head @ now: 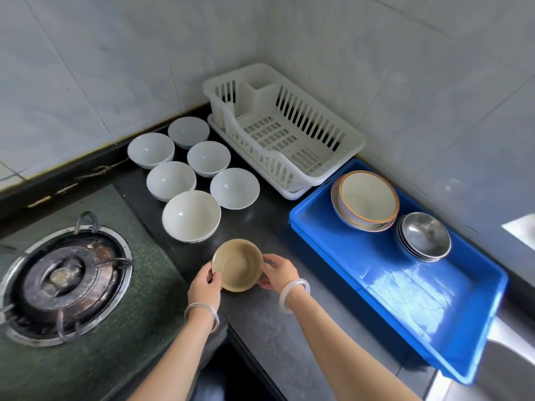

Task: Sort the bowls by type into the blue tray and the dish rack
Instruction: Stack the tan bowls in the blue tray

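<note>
A small tan bowl (238,264) sits low over the dark counter, held on both sides: my left hand (205,285) grips its left rim and my right hand (279,272) its right rim. Behind it stand several white bowls (191,215), upright and close together. The white dish rack (289,131) in the corner holds no bowls. The blue tray (405,299) to the right carries stacked patterned ceramic bowls (366,199) and a stack of steel bowls (425,235) at its far end.
A gas burner (65,280) on a green stove top lies at the left. Tiled walls close off the back and right. A steel sink edge (518,230) shows at the far right.
</note>
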`<state>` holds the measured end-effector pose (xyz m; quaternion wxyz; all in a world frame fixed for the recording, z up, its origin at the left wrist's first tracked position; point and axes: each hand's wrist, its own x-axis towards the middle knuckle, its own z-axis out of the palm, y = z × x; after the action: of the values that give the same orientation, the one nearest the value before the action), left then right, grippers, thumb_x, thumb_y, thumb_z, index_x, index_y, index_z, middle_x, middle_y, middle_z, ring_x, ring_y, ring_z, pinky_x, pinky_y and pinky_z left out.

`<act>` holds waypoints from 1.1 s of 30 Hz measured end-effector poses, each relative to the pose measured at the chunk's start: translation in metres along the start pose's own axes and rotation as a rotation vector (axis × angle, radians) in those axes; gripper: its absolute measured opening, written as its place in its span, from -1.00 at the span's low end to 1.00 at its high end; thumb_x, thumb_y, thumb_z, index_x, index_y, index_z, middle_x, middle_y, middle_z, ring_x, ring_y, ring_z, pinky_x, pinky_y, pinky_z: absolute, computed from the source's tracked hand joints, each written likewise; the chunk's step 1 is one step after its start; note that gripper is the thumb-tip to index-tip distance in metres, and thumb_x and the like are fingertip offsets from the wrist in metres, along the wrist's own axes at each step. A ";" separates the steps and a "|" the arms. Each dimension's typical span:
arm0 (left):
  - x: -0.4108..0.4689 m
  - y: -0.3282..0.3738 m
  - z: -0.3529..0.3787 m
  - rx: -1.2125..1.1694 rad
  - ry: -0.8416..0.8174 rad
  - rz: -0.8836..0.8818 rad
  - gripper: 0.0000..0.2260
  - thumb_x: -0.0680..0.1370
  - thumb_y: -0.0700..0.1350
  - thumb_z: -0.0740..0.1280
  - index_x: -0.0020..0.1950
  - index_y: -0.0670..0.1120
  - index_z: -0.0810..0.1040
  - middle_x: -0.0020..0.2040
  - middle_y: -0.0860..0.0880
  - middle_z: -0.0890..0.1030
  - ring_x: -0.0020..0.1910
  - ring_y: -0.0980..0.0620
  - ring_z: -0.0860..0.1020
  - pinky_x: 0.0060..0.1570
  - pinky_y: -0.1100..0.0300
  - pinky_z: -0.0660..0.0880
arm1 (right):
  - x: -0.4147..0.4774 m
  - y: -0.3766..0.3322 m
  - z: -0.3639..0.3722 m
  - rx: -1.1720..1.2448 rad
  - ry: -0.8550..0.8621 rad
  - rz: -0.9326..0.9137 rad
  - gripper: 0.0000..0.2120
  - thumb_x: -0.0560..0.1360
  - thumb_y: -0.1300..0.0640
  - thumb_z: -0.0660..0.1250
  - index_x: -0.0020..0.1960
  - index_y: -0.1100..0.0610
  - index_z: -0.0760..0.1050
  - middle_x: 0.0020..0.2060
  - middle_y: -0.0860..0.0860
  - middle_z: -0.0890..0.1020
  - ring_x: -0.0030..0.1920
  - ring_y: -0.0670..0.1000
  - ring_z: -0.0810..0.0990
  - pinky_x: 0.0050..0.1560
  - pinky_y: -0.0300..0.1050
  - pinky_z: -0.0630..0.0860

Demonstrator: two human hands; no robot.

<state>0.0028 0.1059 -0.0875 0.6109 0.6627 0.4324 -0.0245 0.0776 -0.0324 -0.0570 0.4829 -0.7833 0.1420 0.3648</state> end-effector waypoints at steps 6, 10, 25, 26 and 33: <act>-0.011 0.033 0.020 -0.009 -0.094 0.103 -0.70 0.52 -0.24 0.20 0.21 -0.02 0.53 0.07 -0.06 0.62 0.08 -0.09 0.58 0.16 -0.06 0.52 | -0.011 0.003 -0.024 0.174 0.158 -0.091 -0.72 0.56 0.15 0.25 0.26 0.00 0.45 -0.03 -0.01 0.61 -0.19 -0.06 0.65 -0.35 -0.34 0.57; -0.027 0.068 0.050 -0.026 -0.211 0.167 -0.78 0.52 -0.21 0.24 0.07 0.03 0.56 -0.09 0.06 0.63 -0.04 0.02 0.60 0.08 0.02 0.56 | -0.026 0.005 -0.064 0.322 0.256 -0.135 -0.79 0.56 0.16 0.22 0.18 0.04 0.48 -0.09 0.01 0.64 -0.22 0.02 0.66 -0.28 -0.21 0.61; -0.110 0.107 0.257 0.224 -0.780 0.124 -0.86 0.50 -0.31 0.25 0.02 -0.14 0.47 -0.17 -0.15 0.55 -0.33 -0.05 0.51 -0.27 0.14 0.56 | -0.079 0.104 -0.226 0.762 0.786 -0.052 -0.81 0.55 0.31 0.16 0.11 0.17 0.44 -0.07 0.15 0.56 -0.35 0.11 0.60 -0.48 -0.28 0.55; -0.116 0.104 0.269 0.240 -0.817 0.086 -0.82 0.50 -0.32 0.25 0.07 -0.15 0.47 -0.22 -0.12 0.53 -0.36 -0.01 0.50 -0.34 0.19 0.53 | -0.079 0.113 -0.232 0.785 0.815 -0.026 -0.78 0.54 0.32 0.15 0.15 0.20 0.44 -0.05 0.16 0.57 -0.31 0.14 0.61 -0.41 -0.23 0.58; -0.132 0.081 0.331 0.288 -0.869 -0.025 -0.69 0.49 -0.37 0.27 0.22 -0.22 0.47 -0.05 -0.15 0.51 -0.16 -0.13 0.51 -0.28 0.22 0.53 | -0.065 0.148 -0.251 0.889 0.948 0.092 -0.65 0.46 0.41 0.16 0.19 0.14 0.38 0.02 0.16 0.56 -0.23 0.11 0.63 -0.09 0.06 0.61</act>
<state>0.1332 -0.2314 -0.0332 0.6371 0.6637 0.1361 -0.3675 0.0565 -0.3297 -0.0399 0.6297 -0.5781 0.5105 -0.0935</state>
